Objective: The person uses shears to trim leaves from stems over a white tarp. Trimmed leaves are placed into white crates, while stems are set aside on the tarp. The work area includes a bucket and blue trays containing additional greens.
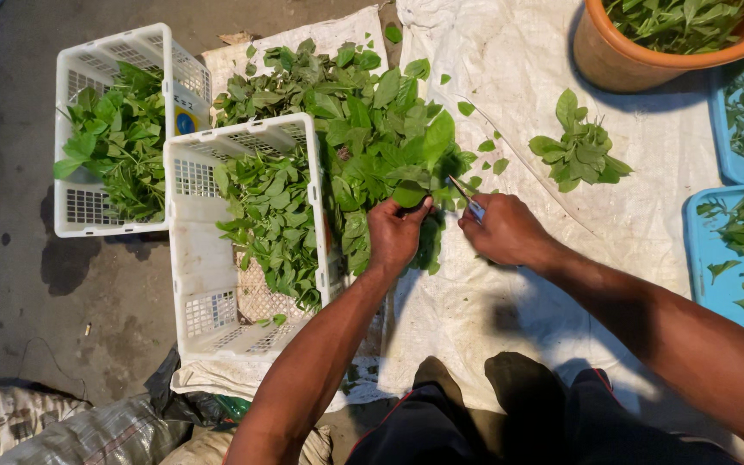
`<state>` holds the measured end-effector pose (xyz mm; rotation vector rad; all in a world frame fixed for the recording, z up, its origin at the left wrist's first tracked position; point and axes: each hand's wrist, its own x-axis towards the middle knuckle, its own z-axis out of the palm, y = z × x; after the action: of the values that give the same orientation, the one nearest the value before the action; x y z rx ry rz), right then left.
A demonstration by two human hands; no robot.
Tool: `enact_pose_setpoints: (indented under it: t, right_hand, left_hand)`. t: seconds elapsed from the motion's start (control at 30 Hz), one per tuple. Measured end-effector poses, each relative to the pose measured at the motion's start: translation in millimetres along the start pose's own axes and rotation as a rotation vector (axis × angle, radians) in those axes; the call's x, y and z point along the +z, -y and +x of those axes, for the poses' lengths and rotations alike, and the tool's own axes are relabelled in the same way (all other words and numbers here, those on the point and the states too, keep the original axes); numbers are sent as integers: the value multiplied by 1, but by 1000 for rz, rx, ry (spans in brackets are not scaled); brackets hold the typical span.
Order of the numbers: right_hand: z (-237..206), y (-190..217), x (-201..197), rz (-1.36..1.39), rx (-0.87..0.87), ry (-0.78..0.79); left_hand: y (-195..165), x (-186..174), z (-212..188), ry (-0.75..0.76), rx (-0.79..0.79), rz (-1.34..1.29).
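Right of the near crate (208,267), on white sheet (518,284) | left hand (396,234) fingers pinching leaf bunch (381,142) beside crate | right hand (505,231) fingers pressed around knife (465,200), blade touching bunch

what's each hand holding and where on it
The left hand grips a bunch of green leaves at its lower end. The right hand holds a small knife by the handle, blade toward the leaves.

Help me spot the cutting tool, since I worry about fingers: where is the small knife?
In the head view the small knife is in the right hand, centre frame, its blade tip at the big pile of green leaves, beside the left hand.
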<state>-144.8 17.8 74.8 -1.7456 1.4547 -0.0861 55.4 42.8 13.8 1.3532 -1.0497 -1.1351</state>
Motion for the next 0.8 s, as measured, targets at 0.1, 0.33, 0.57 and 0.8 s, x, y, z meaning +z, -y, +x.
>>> enact_pose_setpoints:
  t: [0.1, 0.33, 0.57, 0.8]
  right_hand:
    - [-2, 0, -18, -19, -73, 48]
    - [5, 21, -43, -70, -86, 151]
    - [18, 16, -37, -91, -89, 173]
    - [15, 9, -47, -282, -109, 101]
  left_hand:
    - [-10, -11, 1, 17, 143, 124]
    - [-26, -21, 2, 101, 301, 209]
    - [-23, -25, -1, 130, 294, 255]
    - [-8, -30, 5, 91, 195, 290]
